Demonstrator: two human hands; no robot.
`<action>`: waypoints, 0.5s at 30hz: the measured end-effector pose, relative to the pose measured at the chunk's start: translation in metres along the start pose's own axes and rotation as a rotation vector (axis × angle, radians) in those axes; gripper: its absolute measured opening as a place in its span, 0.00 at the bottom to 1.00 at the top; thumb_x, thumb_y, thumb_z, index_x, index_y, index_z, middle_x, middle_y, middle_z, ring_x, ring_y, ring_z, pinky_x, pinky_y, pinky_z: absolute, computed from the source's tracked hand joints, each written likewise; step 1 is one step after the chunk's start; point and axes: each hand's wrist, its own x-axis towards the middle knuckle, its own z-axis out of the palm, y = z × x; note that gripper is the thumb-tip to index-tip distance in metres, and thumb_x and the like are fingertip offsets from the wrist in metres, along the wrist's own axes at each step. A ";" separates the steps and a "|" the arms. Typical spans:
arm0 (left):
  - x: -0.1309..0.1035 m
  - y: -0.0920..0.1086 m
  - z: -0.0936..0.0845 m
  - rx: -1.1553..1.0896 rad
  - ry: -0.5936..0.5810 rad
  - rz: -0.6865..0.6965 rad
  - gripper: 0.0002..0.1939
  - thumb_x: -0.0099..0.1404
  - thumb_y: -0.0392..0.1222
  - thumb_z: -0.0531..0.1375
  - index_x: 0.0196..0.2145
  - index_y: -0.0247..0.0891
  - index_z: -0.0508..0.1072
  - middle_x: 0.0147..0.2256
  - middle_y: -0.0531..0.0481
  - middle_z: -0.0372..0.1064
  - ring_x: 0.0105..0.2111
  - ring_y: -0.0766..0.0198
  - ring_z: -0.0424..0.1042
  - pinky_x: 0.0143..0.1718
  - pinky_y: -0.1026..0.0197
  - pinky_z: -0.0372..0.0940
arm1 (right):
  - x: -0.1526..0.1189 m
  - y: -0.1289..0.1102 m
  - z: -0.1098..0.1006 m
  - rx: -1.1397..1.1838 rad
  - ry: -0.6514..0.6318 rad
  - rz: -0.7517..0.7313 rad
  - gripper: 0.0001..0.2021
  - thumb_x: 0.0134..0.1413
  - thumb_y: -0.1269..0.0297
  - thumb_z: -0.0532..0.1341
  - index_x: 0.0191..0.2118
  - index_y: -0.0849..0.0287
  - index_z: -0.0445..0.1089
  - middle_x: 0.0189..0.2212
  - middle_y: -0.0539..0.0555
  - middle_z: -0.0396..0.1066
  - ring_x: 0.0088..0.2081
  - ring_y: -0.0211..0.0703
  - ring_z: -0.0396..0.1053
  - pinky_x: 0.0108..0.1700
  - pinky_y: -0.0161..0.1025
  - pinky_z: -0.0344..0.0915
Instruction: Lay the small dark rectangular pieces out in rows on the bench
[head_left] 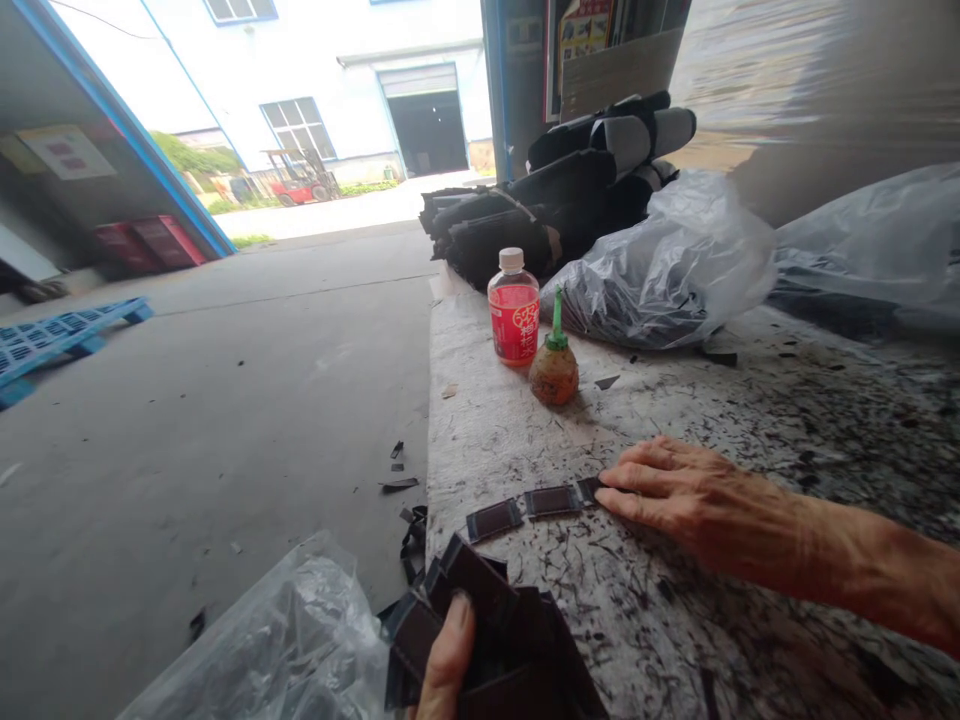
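Left hand (444, 655) gripping stack of dark pieces (480, 630), right hand (679, 500) flat, fingers spread, on row of pieces (525, 508), worktable (675, 620)

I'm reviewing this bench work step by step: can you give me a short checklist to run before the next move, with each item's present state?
1. Right hand flat on the row of dark pieces: ok.
2. Left hand grips the stack of dark pieces: ok.
3. Row lies straight on the worktable: ok.
4. Red bottle and glue bottle upright, apart from the row: ok.
5. Worktable free of scraps: not ok.
6. Count of pieces in stack: cannot tell.
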 end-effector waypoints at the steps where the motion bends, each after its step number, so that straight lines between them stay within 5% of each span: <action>1: 0.002 -0.002 -0.001 0.002 0.018 -0.002 0.11 0.53 0.33 0.63 0.35 0.42 0.73 0.26 0.56 0.74 0.56 0.58 0.59 0.52 0.61 0.63 | -0.003 -0.002 0.004 -0.016 0.010 0.001 0.21 0.52 0.81 0.52 0.50 0.60 0.66 0.46 0.56 0.70 0.46 0.48 0.67 0.50 0.47 0.65; 7: -0.002 -0.024 0.000 0.034 0.082 -0.092 0.29 0.46 0.52 0.69 0.44 0.36 0.71 0.37 0.46 0.75 0.50 0.44 0.66 0.45 0.50 0.68 | -0.008 -0.006 0.010 0.081 0.092 0.094 0.21 0.56 0.81 0.46 0.49 0.60 0.68 0.47 0.57 0.70 0.45 0.46 0.69 0.47 0.42 0.67; 11: 0.000 -0.035 0.004 0.007 0.040 -0.114 0.32 0.45 0.56 0.68 0.45 0.37 0.71 0.39 0.44 0.74 0.48 0.45 0.68 0.42 0.53 0.69 | 0.021 -0.022 -0.020 0.420 0.174 0.337 0.12 0.60 0.68 0.50 0.41 0.58 0.71 0.38 0.55 0.72 0.38 0.42 0.70 0.40 0.37 0.67; 15: -0.002 -0.037 0.003 -0.007 -0.030 -0.131 0.30 0.47 0.58 0.66 0.43 0.36 0.72 0.33 0.44 0.75 0.37 0.47 0.74 0.33 0.54 0.70 | 0.061 -0.053 -0.045 0.750 0.027 0.466 0.06 0.53 0.63 0.59 0.33 0.57 0.72 0.27 0.49 0.70 0.26 0.36 0.66 0.29 0.32 0.62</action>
